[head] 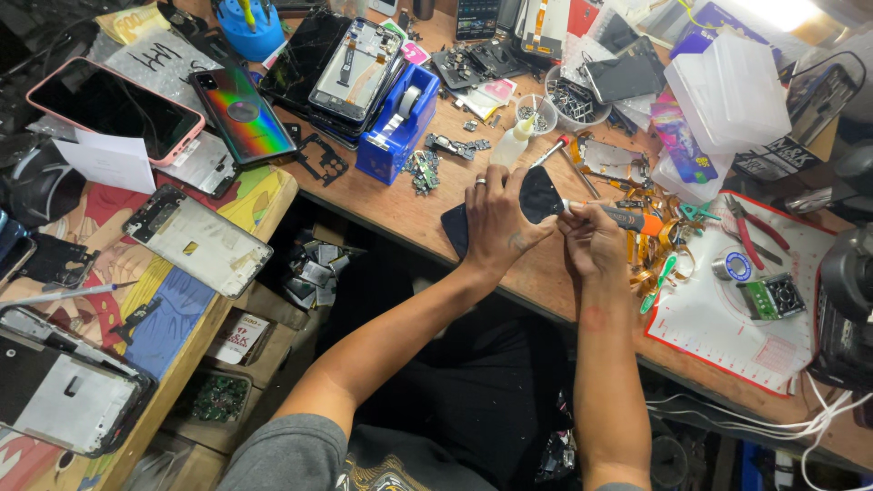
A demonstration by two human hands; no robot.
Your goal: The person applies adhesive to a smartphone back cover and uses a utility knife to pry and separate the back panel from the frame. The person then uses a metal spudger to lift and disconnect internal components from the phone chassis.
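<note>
The left hand, ring on one finger, lies flat with fingers curled over a dark phone panel at the wooden bench edge. Just right, the right hand is closed around an orange-handled tool, tip touching the panel. Red pliers lie farther right.

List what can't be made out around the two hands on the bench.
- Head view: the left hand covers most of the dark flat phone part, so its full shape is hidden.
- Head view: the tool's tip is hidden behind that part; only the orange-handled tool in the right hand shows.
- Head view: the bits in the small clear cup are too small to identify.
</note>
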